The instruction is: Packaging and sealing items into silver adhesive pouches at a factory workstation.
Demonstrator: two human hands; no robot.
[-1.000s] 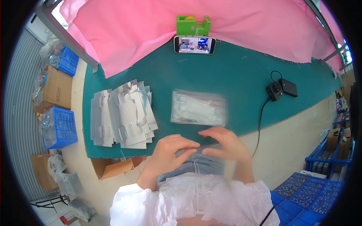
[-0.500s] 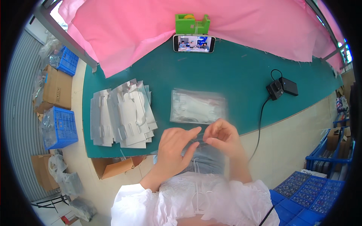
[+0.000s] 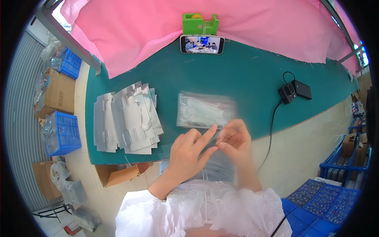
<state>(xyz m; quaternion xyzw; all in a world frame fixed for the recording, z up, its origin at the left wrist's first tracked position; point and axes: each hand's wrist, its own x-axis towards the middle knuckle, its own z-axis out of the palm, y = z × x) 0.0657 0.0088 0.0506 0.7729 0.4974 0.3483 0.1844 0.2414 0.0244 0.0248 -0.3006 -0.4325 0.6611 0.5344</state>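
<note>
Just off the table's near edge, my left hand (image 3: 188,152) has its index finger and thumb stretched out and apart. Its thumb tip comes close to the fingers of my right hand (image 3: 237,143), which are bent into a pinch. Whatever lies in that pinch, if anything, is too small or too clear to make out. Right beyond my fingertips lies a flat pile of clear plastic bags (image 3: 203,110) on the green table. To its left, several flat grey-white cut-out sheets (image 3: 136,122) overlap in a fanned stack.
A phone (image 3: 201,44) with a lit screen leans against a green tape dispenser (image 3: 199,25) by the pink cloth (image 3: 142,31). Black adapters (image 3: 294,91) with a cable (image 3: 271,134) lie at the right. Blue baskets (image 3: 65,134) and a carton (image 3: 59,93) stand on the floor leftward.
My hands have come closer together and shifted slightly right. The left index finger now points farther forward, toward the bags. The sheets and the bag pile stay in place.
</note>
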